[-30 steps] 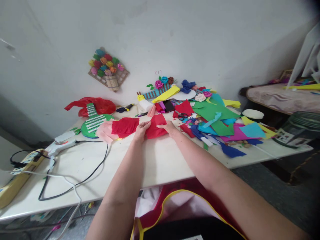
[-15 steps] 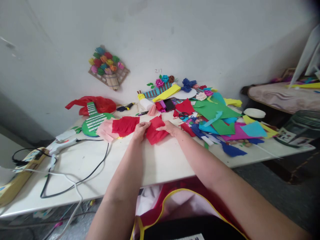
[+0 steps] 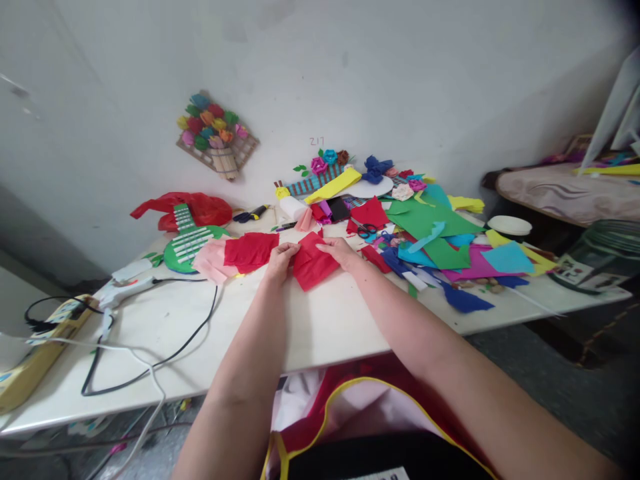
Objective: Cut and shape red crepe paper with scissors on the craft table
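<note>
A piece of red crepe paper is held between my two hands, just over the white table. My left hand pinches its left edge. On the opposite side my right hand grips its upper right part, thumb on top. Left of my left hand lies another red crepe paper sheet, partly over a pale pink paper. Scissors rest on red paper beyond my right hand. A black phone-like rectangle lies behind the held paper.
A green guitar-shaped craft stands at left, near a glue gun with its cable and a power strip. Coloured paper scraps, including a green sheet, cover the right. A glass jar stands at the right end.
My right hand has shifted slightly along the red paper, and the sheet has turned a little with its lower edge moving right. My left hand stays nearly in place.
</note>
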A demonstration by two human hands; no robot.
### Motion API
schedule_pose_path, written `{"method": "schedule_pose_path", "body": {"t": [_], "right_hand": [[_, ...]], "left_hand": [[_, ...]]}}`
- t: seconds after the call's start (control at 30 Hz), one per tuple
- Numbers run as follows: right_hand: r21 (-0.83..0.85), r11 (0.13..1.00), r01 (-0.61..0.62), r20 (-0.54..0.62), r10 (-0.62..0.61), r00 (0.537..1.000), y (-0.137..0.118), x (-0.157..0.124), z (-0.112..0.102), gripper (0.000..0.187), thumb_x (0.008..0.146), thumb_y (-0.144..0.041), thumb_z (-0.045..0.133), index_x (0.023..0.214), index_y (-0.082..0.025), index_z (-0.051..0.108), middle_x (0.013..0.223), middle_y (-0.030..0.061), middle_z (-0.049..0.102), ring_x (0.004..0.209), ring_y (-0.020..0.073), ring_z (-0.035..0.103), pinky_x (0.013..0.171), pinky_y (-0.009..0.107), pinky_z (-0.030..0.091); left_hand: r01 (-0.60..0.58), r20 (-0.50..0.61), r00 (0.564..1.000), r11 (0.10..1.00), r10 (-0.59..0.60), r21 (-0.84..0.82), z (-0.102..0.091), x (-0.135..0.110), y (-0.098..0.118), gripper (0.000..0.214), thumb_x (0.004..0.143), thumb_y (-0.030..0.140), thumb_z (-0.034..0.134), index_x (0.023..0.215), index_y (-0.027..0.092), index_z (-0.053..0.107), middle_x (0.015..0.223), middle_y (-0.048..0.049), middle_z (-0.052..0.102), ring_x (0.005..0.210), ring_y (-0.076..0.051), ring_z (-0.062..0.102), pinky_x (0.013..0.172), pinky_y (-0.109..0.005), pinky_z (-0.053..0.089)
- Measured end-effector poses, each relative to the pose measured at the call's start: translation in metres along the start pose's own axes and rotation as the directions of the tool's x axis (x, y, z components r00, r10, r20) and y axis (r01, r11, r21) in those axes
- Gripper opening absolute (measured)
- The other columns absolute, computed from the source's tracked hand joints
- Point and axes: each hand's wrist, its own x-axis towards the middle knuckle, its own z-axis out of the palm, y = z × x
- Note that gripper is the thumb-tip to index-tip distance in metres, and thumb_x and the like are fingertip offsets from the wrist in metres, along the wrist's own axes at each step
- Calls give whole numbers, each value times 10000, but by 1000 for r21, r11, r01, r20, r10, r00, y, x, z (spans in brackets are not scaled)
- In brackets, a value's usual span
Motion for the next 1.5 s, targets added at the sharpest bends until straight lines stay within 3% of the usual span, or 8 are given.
{"method": "schedule_pose_path", "body": {"t": [0.27, 0.6, 1.03, 1.5], "right_hand": [[-28, 999, 20, -22, -20, 1000, 5, 4, -1, 236, 556, -304, 712, 738, -159, 671, 602, -14, 648, 671, 173, 609, 676, 302, 469], [15, 998, 55, 36, -55, 998, 3, 3, 1, 303, 588, -252, 663, 879, -172, 688, 747, 9, 687, 790, 153, 611, 829, 339, 429], [-128, 986, 111, 59, -104, 993, 1, 2, 0, 257, 584, -173, 599, 816, -183, 709, 762, 14, 693, 907, 175, 588, 893, 348, 392], [-250, 955, 158, 68, -145, 987, 3, 6, -2, 257, 565, -161, 539, 744, -161, 724, 712, 34, 692, 879, 189, 577, 897, 320, 362]], "left_hand": [[0, 4, 1000, 1000, 0, -8, 0, 1, -1, 271, 510, 337, 733, 612, 150, 565, 493, 20, 531, 423, -83, 456, 411, -195, 308], [-10, -29, 1000, 997, 7, -80, 1, 1, 0, 201, 504, 260, 708, 577, 145, 561, 487, 11, 535, 453, -94, 477, 451, -207, 341], [17, -58, 998, 997, -21, -69, 1, 0, 1, 227, 503, 279, 713, 596, 136, 562, 476, 7, 545, 429, -92, 477, 418, -198, 346], [44, -57, 997, 996, -48, -82, 2, 0, 1, 231, 491, 273, 711, 592, 130, 560, 490, 1, 572, 454, -107, 505, 466, -218, 387]]}}
